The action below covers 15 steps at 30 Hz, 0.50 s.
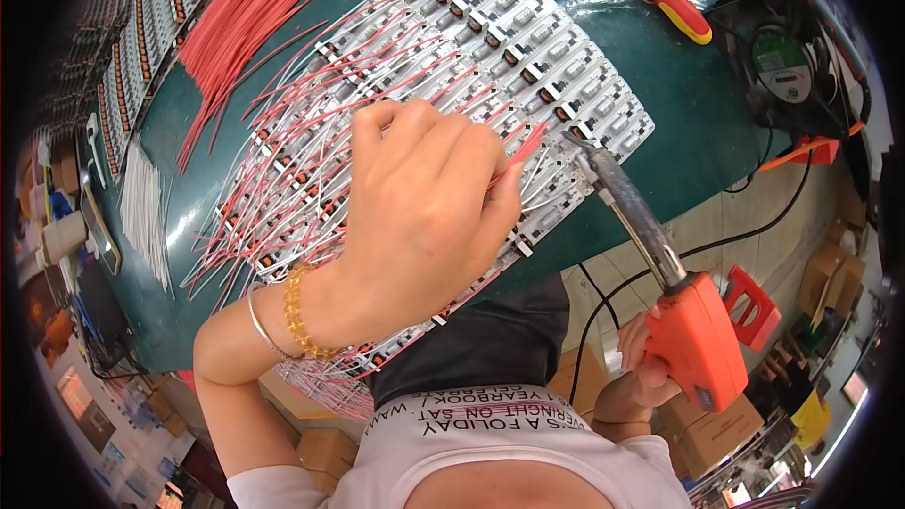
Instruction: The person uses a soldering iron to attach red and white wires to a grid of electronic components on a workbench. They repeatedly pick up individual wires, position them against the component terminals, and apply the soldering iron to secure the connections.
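My left hand [429,193], with a bead bracelet and a bangle at the wrist, is closed over a panel of small circuit boards [528,14]. Between its thumb and fingers a small bunch of red wires [529,142] sticks out to the right. In my right hand [645,358] is the orange grip of a soldering gun [702,339]. The gun's metal tip [577,141] is at the boards' right side, close to the ends of the red wires. Many red and white wires stand up from the boards on the left. My left hand hides the boards beneath it.
A bundle of loose red wires [240,19] lies on the green tabletop [650,203], with white wires [143,207] nearer the left edge. A red-yellow screwdriver [671,2] and a black fan-like device [782,61] sit at far right. Black cable [698,250] hangs near the gun.
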Available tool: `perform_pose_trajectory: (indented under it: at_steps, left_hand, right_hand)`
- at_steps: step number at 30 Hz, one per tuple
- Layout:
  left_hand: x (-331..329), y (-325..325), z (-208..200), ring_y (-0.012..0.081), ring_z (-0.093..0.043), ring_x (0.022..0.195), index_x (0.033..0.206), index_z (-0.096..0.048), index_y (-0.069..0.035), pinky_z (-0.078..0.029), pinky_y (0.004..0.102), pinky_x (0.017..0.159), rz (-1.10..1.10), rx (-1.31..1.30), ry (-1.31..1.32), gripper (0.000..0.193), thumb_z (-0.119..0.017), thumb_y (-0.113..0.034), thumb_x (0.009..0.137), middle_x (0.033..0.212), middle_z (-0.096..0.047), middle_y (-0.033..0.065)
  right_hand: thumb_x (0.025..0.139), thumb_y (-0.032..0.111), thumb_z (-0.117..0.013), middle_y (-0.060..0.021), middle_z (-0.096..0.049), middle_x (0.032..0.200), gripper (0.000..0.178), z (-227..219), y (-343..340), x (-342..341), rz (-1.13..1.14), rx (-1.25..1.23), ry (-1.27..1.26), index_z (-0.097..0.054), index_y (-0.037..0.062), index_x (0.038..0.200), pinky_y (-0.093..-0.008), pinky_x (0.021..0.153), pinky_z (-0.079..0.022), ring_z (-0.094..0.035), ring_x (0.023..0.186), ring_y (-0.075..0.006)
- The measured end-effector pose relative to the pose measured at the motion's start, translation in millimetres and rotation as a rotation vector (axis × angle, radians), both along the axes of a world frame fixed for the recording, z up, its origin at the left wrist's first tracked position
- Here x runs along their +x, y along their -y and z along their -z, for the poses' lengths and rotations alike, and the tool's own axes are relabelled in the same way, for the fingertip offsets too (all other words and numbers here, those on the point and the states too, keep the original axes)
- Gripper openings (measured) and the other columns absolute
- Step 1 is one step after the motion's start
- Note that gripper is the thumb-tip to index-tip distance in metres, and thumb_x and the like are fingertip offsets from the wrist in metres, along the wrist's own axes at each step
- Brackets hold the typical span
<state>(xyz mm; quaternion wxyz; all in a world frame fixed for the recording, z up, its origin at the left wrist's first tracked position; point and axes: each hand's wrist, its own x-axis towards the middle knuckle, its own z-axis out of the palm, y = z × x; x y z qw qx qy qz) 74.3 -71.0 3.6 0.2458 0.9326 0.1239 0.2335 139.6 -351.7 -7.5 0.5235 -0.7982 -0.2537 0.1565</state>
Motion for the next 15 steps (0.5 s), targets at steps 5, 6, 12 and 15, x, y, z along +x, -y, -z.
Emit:
perform_pose_trajectory:
  at_steps: [5,6,12,15]
  left_hand:
    - [-1.0,-0.2,2.8,0.0245,-0.048,0.073,0.073,-0.052,-0.008,-0.036,0.0399,0.074,0.007,0.026,-0.002,0.019,-0.07,-0.006,0.072,0.071,-0.051,0.005]
    - [-0.9,-0.1,1.4,0.024,-0.049,0.071,0.073,-0.053,-0.008,-0.036,0.0393,0.075,0.0,0.017,-0.009,0.018,-0.071,-0.004,0.072,0.07,-0.052,0.0046]
    - [2.1,1.1,-0.9,0.0228,-0.052,0.069,0.072,-0.057,-0.007,-0.037,0.0379,0.077,-0.014,0.007,-0.011,0.017,-0.073,-0.002,0.071,0.068,-0.053,0.0037]
    - [0.8,0.9,-1.8,0.0227,-0.052,0.069,0.072,-0.057,-0.007,-0.036,0.0377,0.077,-0.018,0.009,-0.023,0.016,-0.073,-0.002,0.071,0.068,-0.053,0.0035]
  right_hand:
    - [0.082,0.061,-0.064,-0.0007,-0.05,0.067,0.057,-3.1,-2.7,3.1,-0.055,0.142,-0.205,-0.054,0.0063,0.069,-0.0316,0.058,-0.039,-0.049,0.061,-0.0169]
    - [0.082,0.06,-0.065,-0.0015,-0.052,0.071,0.055,-1.7,0.9,3.5,-0.068,0.148,-0.232,-0.056,0.006,0.073,-0.0318,0.059,-0.039,-0.05,0.064,-0.0175]
    - [0.081,0.058,-0.067,-0.0046,-0.055,0.088,0.056,19.1,18.2,-3.9,0.007,0.111,-0.091,-0.062,0.005,0.096,-0.0342,0.065,-0.04,-0.052,0.08,-0.0207]
    - [0.08,0.058,-0.067,-0.0043,-0.055,0.086,0.055,19.2,18.1,-4.4,0.0,0.057,-0.057,-0.063,0.005,0.096,-0.0341,0.064,-0.039,-0.051,0.077,-0.0209]
